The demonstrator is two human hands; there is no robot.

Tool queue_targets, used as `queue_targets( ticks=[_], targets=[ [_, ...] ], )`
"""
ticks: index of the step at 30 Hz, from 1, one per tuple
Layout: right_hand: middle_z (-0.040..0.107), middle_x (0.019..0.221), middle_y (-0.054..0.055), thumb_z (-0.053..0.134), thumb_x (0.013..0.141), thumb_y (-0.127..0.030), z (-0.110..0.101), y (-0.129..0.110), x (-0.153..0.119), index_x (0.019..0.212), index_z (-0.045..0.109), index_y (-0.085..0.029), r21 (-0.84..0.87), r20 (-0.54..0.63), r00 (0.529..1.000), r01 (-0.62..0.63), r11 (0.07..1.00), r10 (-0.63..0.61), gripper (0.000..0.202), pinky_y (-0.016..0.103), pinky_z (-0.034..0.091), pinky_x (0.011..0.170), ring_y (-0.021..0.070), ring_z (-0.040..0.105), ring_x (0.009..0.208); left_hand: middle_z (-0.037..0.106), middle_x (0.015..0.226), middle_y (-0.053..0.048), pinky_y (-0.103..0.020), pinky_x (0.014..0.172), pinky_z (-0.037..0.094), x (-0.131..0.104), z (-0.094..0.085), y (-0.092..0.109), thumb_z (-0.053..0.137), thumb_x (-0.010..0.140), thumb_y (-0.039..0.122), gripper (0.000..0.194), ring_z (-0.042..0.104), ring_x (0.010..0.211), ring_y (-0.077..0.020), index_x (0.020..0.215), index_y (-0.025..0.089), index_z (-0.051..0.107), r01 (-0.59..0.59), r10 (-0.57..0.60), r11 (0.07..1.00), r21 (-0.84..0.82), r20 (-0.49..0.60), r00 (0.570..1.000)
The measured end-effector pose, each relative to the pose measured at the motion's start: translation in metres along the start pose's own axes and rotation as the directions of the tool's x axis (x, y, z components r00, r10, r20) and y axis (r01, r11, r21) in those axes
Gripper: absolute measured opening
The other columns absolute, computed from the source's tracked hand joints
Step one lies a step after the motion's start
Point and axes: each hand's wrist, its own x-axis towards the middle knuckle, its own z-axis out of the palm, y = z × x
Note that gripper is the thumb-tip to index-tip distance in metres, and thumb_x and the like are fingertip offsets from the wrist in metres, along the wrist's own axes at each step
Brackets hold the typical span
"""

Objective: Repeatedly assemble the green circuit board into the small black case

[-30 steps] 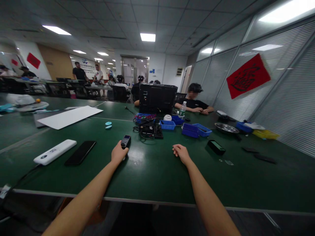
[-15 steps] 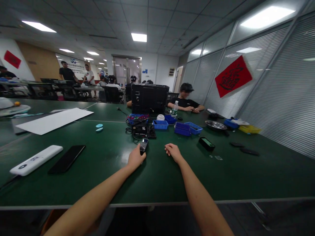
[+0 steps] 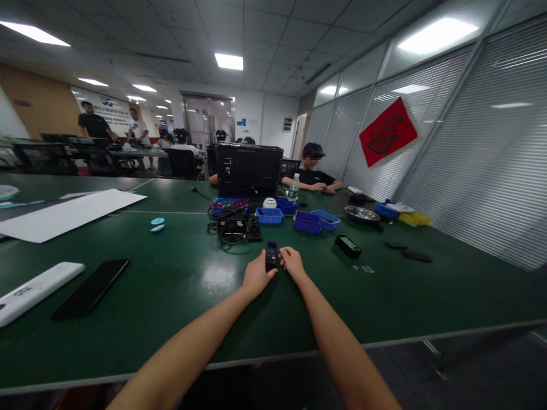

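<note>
My left hand [image 3: 256, 275] is closed around a small black handheld device [image 3: 270, 257] with a screen at its top end, held just above or on the green table. The thumb lies along its near end; the fingers pass behind its left side and are partly hidden. Just to the right, my right hand [image 3: 293, 265] has its fingers curled in, with the fingertips close to the device's right edge. Whether they touch it or pinch something tiny, I cannot make out.
Beyond my hands are tangled cables with a black box [image 3: 233, 228], blue trays [image 3: 269, 216] and a monitor [image 3: 250, 171]. A black box with a green top [image 3: 348, 246] lies to the right. Leftward are a black phone-like slab [image 3: 90, 288] and a white device [image 3: 38, 290]. A person [image 3: 314, 171] sits opposite.
My left hand has brought the device rightward, close to my right hand, and the device now stands straighter in view. The camera has turned slightly to the right.
</note>
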Motion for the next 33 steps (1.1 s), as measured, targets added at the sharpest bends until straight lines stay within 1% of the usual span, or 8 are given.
queue_targets(
  ticks=[3,5,8,10,17,22,28,33],
  targets=[
    [0.063,0.085,0.008,0.04,0.079,-0.04,0.002,-0.013,-0.011,0.09,0.059,-0.015,-0.238,-0.132,0.987,0.054,0.97,-0.088,0.033,0.027,0.045,0.069,0.017,0.059,0.077,0.052,0.12,-0.013,-0.032,0.088,0.036,-0.001,0.003,0.002,0.066,0.064,0.04,0.077,0.05,0.107,-0.0256,0.128,0.016,0.031,-0.112,0.111,0.994,0.013,0.042,0.993],
    [0.06,0.101,0.012,0.042,0.079,-0.043,0.005,-0.02,-0.018,0.106,0.055,-0.015,-0.399,-0.132,0.984,0.06,0.915,-0.122,0.041,0.031,0.041,0.08,0.0215,0.055,0.093,0.053,0.12,-0.01,-0.033,0.09,0.036,-0.001,0.004,0.001,0.066,0.064,0.036,0.07,0.049,0.108,-0.0247,0.125,0.018,0.037,-0.171,0.171,0.985,0.001,0.057,0.984],
    [0.054,0.112,0.015,0.048,0.077,-0.044,0.011,-0.026,-0.026,0.123,0.043,-0.014,-0.584,-0.078,0.992,0.038,0.811,-0.103,0.055,0.034,0.037,0.084,0.0262,0.048,0.104,0.055,0.118,-0.007,-0.032,0.092,0.035,-0.001,0.004,-0.003,0.06,0.069,0.028,0.049,0.049,0.107,-0.022,0.116,0.02,0.048,-0.198,0.199,0.98,-0.027,0.052,0.979],
    [0.053,0.114,0.016,0.048,0.076,-0.041,0.013,-0.026,-0.028,0.128,0.036,-0.014,-0.642,-0.061,0.995,0.021,0.766,-0.078,0.06,0.035,0.037,0.083,0.0269,0.047,0.104,0.054,0.12,-0.006,-0.031,0.095,0.034,0.001,0.004,-0.006,0.055,0.072,0.025,0.041,0.048,0.109,-0.0208,0.112,0.019,0.053,-0.167,0.169,0.985,-0.046,0.039,0.985],
    [0.054,0.112,0.017,0.047,0.077,-0.04,0.002,-0.023,-0.019,0.13,0.031,-0.013,-0.675,-0.084,0.996,-0.05,0.736,-0.009,0.062,0.036,0.038,0.079,0.0278,0.048,0.104,0.055,0.12,-0.004,-0.031,0.1,0.03,0.0,-0.007,-0.014,0.052,0.074,0.023,0.035,0.046,0.113,-0.018,0.109,0.019,0.057,-0.031,0.035,0.994,-0.109,0.037,0.999],
    [0.053,0.113,0.019,0.047,0.077,-0.041,-0.019,-0.014,-0.007,0.128,0.033,-0.012,-0.679,-0.168,0.985,-0.141,0.72,0.034,0.06,0.038,0.04,0.078,0.0288,0.048,0.103,0.055,0.12,-0.004,-0.031,0.099,0.032,-0.003,-0.01,-0.014,0.052,0.074,0.024,0.035,0.047,0.112,-0.0182,0.108,0.02,0.057,-0.046,0.052,0.993,-0.105,0.046,0.998],
    [0.054,0.106,0.019,0.048,0.076,-0.038,-0.045,0.002,0.002,0.116,0.044,-0.011,-0.695,-0.327,0.944,-0.273,0.665,0.046,0.049,0.038,0.043,0.073,0.03,0.05,0.099,0.055,0.119,-0.005,-0.031,0.098,0.033,-0.003,-0.008,-0.016,0.051,0.075,0.026,0.033,0.048,0.111,-0.0187,0.107,0.019,0.057,-0.067,0.071,0.993,-0.097,0.045,0.996],
    [0.054,0.104,0.018,0.053,0.073,-0.038,-0.05,0.012,0.006,0.11,0.047,-0.012,-0.713,-0.34,0.94,-0.274,0.646,0.024,0.046,0.038,0.044,0.071,0.0296,0.05,0.098,0.055,0.119,-0.004,-0.032,0.098,0.033,-0.002,-0.009,-0.015,0.051,0.075,0.026,0.033,0.047,0.111,-0.0187,0.107,0.019,0.058,-0.039,0.044,0.995,-0.088,0.065,0.997]
  ],
)
